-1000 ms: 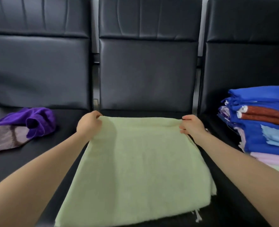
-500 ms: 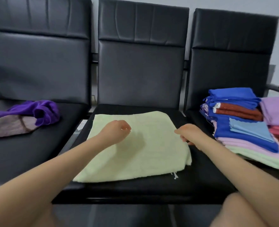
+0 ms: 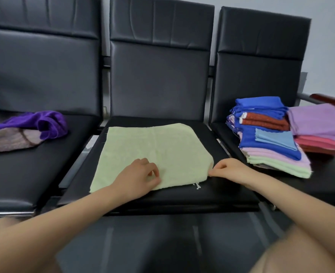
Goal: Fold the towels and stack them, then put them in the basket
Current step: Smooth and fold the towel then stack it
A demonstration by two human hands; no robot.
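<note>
On the middle seat (image 3: 211, 192) our green towel (image 3: 152, 154) lies half folded; our left hand (image 3: 139, 174) rests curled on its near edge, our right hand (image 3: 225, 169) pinches the near right corner. Right, stacks (image 3: 270, 146) wait; no basket shows.

three black padded chairs stand side by side across the frame: the left chair (image 3: 42, 62), the middle chair (image 3: 160, 75) and the right chair (image 3: 261, 62). a dark red armrest (image 3: 330, 99) shows at the right edge. a pale grey wall (image 3: 330, 46) fills the upper right.
</note>
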